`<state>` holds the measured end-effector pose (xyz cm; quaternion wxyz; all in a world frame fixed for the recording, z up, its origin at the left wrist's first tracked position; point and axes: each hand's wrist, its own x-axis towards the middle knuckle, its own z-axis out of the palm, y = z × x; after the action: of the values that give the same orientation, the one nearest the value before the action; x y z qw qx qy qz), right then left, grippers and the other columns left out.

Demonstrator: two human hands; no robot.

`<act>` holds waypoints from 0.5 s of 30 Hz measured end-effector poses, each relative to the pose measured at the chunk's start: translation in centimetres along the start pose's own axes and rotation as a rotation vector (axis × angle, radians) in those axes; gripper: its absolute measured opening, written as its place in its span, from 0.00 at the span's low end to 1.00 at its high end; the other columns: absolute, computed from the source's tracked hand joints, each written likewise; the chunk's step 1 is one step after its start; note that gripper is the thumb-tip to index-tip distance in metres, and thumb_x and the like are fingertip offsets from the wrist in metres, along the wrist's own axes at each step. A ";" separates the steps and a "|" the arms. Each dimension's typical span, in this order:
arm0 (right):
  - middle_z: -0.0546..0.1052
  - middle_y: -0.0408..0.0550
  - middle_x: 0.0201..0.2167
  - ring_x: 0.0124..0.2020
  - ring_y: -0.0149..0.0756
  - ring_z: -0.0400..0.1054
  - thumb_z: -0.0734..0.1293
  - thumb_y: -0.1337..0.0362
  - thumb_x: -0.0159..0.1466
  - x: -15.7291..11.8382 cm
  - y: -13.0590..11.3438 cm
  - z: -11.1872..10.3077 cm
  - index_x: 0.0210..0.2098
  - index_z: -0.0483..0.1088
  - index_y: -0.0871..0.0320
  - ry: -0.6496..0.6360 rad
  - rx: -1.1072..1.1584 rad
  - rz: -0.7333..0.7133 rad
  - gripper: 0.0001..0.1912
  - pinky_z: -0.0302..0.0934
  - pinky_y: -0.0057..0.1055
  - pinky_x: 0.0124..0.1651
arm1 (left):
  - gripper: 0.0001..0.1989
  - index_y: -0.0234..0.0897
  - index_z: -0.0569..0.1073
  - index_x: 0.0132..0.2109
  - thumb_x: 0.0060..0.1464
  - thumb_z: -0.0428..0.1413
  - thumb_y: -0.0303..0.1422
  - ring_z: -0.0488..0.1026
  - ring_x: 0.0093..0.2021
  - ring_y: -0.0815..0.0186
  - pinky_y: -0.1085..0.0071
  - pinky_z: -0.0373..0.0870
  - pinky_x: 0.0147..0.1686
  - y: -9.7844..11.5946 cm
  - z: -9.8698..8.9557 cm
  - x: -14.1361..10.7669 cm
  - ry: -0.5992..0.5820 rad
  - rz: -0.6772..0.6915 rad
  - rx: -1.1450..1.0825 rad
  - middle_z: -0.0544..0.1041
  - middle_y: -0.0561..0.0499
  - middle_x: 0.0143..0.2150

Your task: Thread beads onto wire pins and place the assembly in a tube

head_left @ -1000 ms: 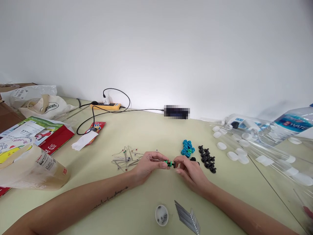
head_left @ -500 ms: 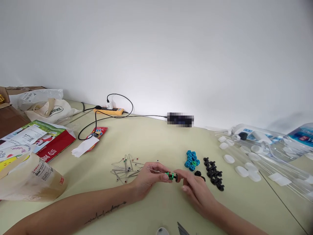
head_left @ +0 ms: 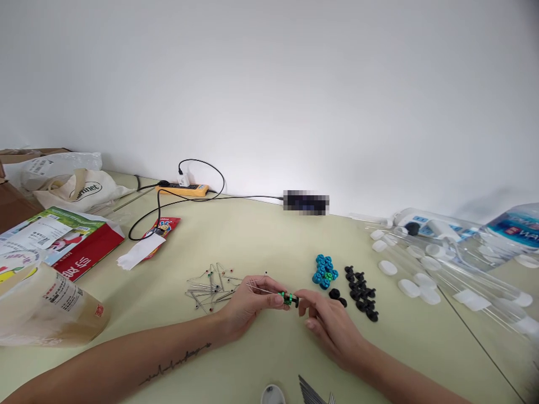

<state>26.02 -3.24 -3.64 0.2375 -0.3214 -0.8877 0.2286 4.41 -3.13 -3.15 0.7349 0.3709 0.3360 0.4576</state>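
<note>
My left hand [head_left: 252, 303] is closed around a small green ringed piece [head_left: 287, 298], pinched between thumb and fingers. Thin metal wires run back from the piece across that hand. A black flanged plug [head_left: 297, 302] sticks out of the green piece's right end. The index finger of my right hand [head_left: 330, 325] is at the plug's end, its thumb held apart below. Blue ringed pieces [head_left: 323, 270], one green among them, lie beyond my right hand, beside several black plugs [head_left: 361, 293]. Past my left hand are scattered metal pins with small coloured ends [head_left: 213, 287].
Clear tubes [head_left: 484, 280] and white caps [head_left: 387, 267] cover the right side. On the left stand a cup [head_left: 71, 306], a red-green box [head_left: 84, 252] and a cloth bag [head_left: 84, 188]. Grey rods [head_left: 309, 390] lie near the front edge; an orange power strip [head_left: 181, 191] sits by the wall.
The black plug sits closer against the green piece, and my right index finger has followed it leftward. My left hand keeps its grip. The whole view has shifted slightly.
</note>
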 end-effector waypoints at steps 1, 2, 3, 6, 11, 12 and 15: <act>0.71 0.45 0.35 0.30 0.33 0.64 0.47 0.52 0.70 0.0 0.0 0.0 0.55 0.52 0.52 0.010 0.007 0.006 0.19 0.55 0.30 0.36 | 0.09 0.31 0.77 0.33 0.40 0.66 0.27 0.76 0.33 0.63 0.68 0.69 0.40 0.0 0.0 0.0 0.000 -0.003 0.007 0.79 0.47 0.31; 0.71 0.44 0.34 0.30 0.33 0.64 0.46 0.52 0.70 0.1 0.0 0.0 0.53 0.54 0.52 0.025 0.015 0.023 0.18 0.54 0.29 0.35 | 0.09 0.31 0.77 0.33 0.40 0.66 0.27 0.76 0.32 0.63 0.68 0.69 0.40 0.0 0.0 -0.1 -0.005 -0.005 0.017 0.79 0.47 0.31; 0.71 0.44 0.32 0.30 0.33 0.64 0.46 0.52 0.70 0.2 0.0 -0.1 0.51 0.56 0.53 0.040 0.022 0.046 0.18 0.54 0.29 0.34 | 0.09 0.31 0.77 0.33 0.40 0.66 0.28 0.76 0.32 0.63 0.67 0.70 0.39 -0.1 0.1 -0.1 -0.016 -0.004 0.032 0.79 0.47 0.30; 0.69 0.42 0.26 0.27 0.32 0.62 0.46 0.53 0.70 0.4 0.0 0.0 0.37 0.62 0.55 0.041 0.036 0.083 0.19 0.52 0.28 0.32 | 0.11 0.30 0.78 0.33 0.39 0.66 0.28 0.76 0.31 0.62 0.66 0.70 0.38 -0.3 0.3 -0.3 -0.069 0.004 0.094 0.79 0.45 0.30; 0.65 0.41 0.22 0.24 0.30 0.59 0.47 0.53 0.70 0.5 0.1 -0.1 0.30 0.61 0.56 0.071 0.063 0.073 0.20 0.49 0.27 0.29 | 0.11 0.30 0.78 0.33 0.38 0.66 0.29 0.77 0.34 0.60 0.65 0.70 0.39 -0.4 0.7 -0.3 -0.084 0.011 0.133 0.80 0.44 0.32; 0.65 0.40 0.23 0.24 0.30 0.58 0.47 0.52 0.70 0.5 0.1 -0.1 0.30 0.60 0.56 0.086 0.073 0.074 0.20 0.49 0.26 0.29 | 0.11 0.30 0.78 0.33 0.38 0.67 0.29 0.77 0.33 0.60 0.65 0.70 0.39 -0.4 0.7 -0.2 -0.078 0.011 0.120 0.80 0.44 0.31; 0.65 0.41 0.24 0.24 0.30 0.58 0.47 0.51 0.70 0.5 0.2 -0.1 0.31 0.60 0.56 0.104 0.077 0.070 0.21 0.49 0.26 0.29 | 0.11 0.30 0.78 0.33 0.38 0.67 0.28 0.77 0.32 0.61 0.65 0.70 0.39 -0.4 0.7 0.1 -0.047 0.009 0.083 0.80 0.45 0.30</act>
<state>25.80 -2.78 -3.54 0.2875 -0.3543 -0.8530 0.2535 5.20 -3.32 -3.21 0.7243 0.4135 0.3357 0.4378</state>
